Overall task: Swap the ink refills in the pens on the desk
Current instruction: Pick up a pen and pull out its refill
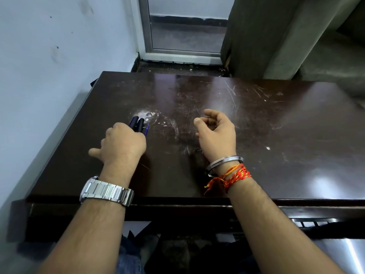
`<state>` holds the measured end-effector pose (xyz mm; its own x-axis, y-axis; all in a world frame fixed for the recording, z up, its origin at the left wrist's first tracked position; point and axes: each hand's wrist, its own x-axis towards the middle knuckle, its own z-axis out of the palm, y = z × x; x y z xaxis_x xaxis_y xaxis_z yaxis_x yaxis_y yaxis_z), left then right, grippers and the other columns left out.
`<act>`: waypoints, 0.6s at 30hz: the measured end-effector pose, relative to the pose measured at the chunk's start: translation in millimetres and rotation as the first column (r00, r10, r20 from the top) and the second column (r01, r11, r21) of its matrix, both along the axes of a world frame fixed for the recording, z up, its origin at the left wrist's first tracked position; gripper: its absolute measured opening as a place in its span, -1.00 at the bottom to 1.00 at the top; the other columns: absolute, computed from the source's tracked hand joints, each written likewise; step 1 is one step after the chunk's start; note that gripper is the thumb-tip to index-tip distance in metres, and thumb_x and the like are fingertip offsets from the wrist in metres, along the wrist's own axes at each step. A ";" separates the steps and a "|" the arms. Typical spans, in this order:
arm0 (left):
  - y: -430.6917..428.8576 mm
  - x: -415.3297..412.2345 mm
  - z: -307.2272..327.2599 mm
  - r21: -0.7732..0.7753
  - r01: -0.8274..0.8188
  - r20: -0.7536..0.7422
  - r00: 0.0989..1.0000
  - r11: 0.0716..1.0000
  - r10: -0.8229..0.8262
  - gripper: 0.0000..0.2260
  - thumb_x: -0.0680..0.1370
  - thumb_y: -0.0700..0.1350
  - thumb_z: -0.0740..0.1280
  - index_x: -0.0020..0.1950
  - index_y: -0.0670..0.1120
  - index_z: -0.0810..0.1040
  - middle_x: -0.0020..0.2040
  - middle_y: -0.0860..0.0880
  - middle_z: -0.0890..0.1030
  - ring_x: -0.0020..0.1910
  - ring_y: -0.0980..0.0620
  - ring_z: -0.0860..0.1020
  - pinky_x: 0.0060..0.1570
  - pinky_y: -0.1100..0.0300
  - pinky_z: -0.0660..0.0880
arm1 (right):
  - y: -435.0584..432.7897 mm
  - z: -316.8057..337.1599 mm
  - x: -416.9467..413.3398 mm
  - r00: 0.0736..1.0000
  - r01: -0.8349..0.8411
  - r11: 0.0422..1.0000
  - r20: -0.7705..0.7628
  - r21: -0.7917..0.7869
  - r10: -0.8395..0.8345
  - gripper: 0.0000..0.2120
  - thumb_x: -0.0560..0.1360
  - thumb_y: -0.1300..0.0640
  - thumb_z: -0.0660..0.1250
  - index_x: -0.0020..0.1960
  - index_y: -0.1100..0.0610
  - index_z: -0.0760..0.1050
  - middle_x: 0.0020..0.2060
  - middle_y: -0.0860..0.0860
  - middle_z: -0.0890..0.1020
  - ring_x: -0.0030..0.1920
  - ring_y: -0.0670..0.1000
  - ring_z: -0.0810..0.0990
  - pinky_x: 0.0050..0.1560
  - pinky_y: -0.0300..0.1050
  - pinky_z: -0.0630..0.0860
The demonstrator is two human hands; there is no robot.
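Scratched desk (256,135): left hand (122,143) grips pens (138,124), right hand (217,133) loosely curled, empty.

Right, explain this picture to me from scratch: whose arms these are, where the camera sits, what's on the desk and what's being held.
There is no machine here, only a person's two bare arms. The single picture comes from a camera worn on the head, looking forward and down.

The left hand, with a metal watch on its wrist, has its fingers closed around a bunch of dark pens, tips pointing away. The right hand, with a steel bangle and red-orange threads, hovers half-curled and seems to hold nothing.

The dark wooden desk is scratched; I see nothing else lying on it.
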<state>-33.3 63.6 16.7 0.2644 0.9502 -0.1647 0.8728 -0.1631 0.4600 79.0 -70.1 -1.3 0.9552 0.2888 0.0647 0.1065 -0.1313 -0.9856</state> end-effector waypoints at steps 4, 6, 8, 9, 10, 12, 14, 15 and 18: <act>-1.3 2.1 -0.6 -0.100 -0.012 -0.027 1.000 0.995 0.009 -0.65 0.47 -0.13 0.24 0.23 -0.22 0.46 0.21 -0.22 0.51 0.21 -0.27 0.47 0.34 -0.22 0.22 | -2.6 -0.9 1.3 0.998 0.016 0.996 0.061 -0.084 -0.011 -0.88 0.46 0.11 0.39 -0.01 -0.03 0.55 -0.23 -0.11 0.64 -0.20 -0.05 0.65 -0.10 -0.04 0.65; -3.7 2.3 1.5 -0.111 -0.028 -0.045 0.999 0.993 0.023 -0.62 0.46 -0.09 0.21 0.25 -0.18 0.46 0.22 -0.18 0.51 0.21 -0.24 0.46 0.32 -0.23 0.18 | -4.8 0.2 5.1 0.994 0.052 0.992 0.099 -0.119 -0.041 -0.90 0.46 0.13 0.38 -0.05 -0.01 0.58 -0.27 -0.14 0.62 -0.27 -0.14 0.62 -0.18 -0.22 0.58; -6.7 2.4 3.3 -0.095 -0.031 -0.042 0.999 0.995 0.027 -0.61 0.48 -0.06 0.19 0.27 -0.16 0.44 0.25 -0.18 0.49 0.23 -0.24 0.44 0.30 -0.23 0.15 | -8.5 2.6 10.2 0.989 0.093 0.981 0.129 -0.170 -0.072 -0.90 0.46 0.16 0.36 -0.09 -0.02 0.59 -0.30 -0.17 0.61 -0.28 -0.20 0.58 -0.24 -0.43 0.46; -8.4 2.5 3.7 -0.069 -0.024 -0.032 0.999 0.997 0.022 -0.61 0.49 -0.05 0.18 0.28 -0.16 0.43 0.28 -0.18 0.47 0.24 -0.24 0.43 0.29 -0.22 0.14 | -11.0 4.0 13.2 0.988 0.107 0.973 0.135 -0.205 -0.080 -0.89 0.45 0.17 0.35 -0.10 -0.01 0.61 -0.30 -0.18 0.61 -0.26 -0.20 0.58 -0.25 -0.49 0.41; -10.1 3.0 3.9 -0.029 -0.014 -0.019 1.000 0.999 0.013 -0.61 0.51 -0.04 0.16 0.29 -0.16 0.43 0.30 -0.19 0.45 0.26 -0.25 0.42 0.27 -0.21 0.14 | -13.7 5.7 16.0 0.987 0.114 0.963 0.136 -0.243 -0.083 -0.88 0.46 0.18 0.34 -0.10 0.01 0.63 -0.28 -0.16 0.62 -0.23 -0.19 0.59 -0.25 -0.51 0.40; -13.4 4.9 3.9 0.074 0.015 0.020 1.000 0.997 -0.016 -0.63 0.54 -0.03 0.15 0.29 -0.14 0.43 0.31 -0.19 0.44 0.27 -0.25 0.41 0.25 -0.20 0.17 | -19.4 9.7 20.3 0.988 0.115 0.937 0.138 -0.331 -0.072 -0.84 0.46 0.18 0.31 -0.08 0.05 0.66 -0.26 -0.10 0.65 -0.20 -0.13 0.60 -0.20 -0.41 0.43; -18.4 9.0 3.4 0.162 0.053 0.076 0.995 0.985 -0.066 -0.67 0.56 -0.01 0.15 0.27 -0.10 0.46 0.29 -0.17 0.44 0.28 -0.23 0.40 0.23 -0.18 0.20 | -24.8 11.9 22.5 0.986 0.105 0.897 0.164 -0.429 -0.036 -0.83 0.46 0.19 0.29 -0.14 0.08 0.67 -0.30 -0.06 0.64 -0.21 -0.06 0.59 -0.15 -0.29 0.44; -21.6 11.4 2.7 0.188 0.076 0.105 0.990 0.979 -0.097 -0.69 0.57 -0.01 0.16 0.25 -0.08 0.47 0.27 -0.16 0.45 0.27 -0.22 0.41 0.23 -0.17 0.21 | -26.9 12.5 22.6 0.982 0.097 0.873 0.188 -0.477 -0.007 -0.83 0.45 0.19 0.30 -0.19 0.09 0.67 -0.32 -0.04 0.63 -0.22 -0.03 0.58 -0.14 -0.27 0.42; -34.0 18.2 -2.3 0.215 0.195 0.178 0.956 0.957 -0.235 -0.74 0.57 0.02 0.22 0.21 -0.01 0.50 0.22 -0.09 0.48 0.24 -0.16 0.45 0.20 -0.12 0.25 | -29.3 11.5 19.9 0.968 0.052 0.798 0.227 -0.600 0.108 -0.85 0.42 0.14 0.35 -0.26 0.15 0.66 -0.35 0.02 0.64 -0.23 0.02 0.58 -0.13 -0.27 0.39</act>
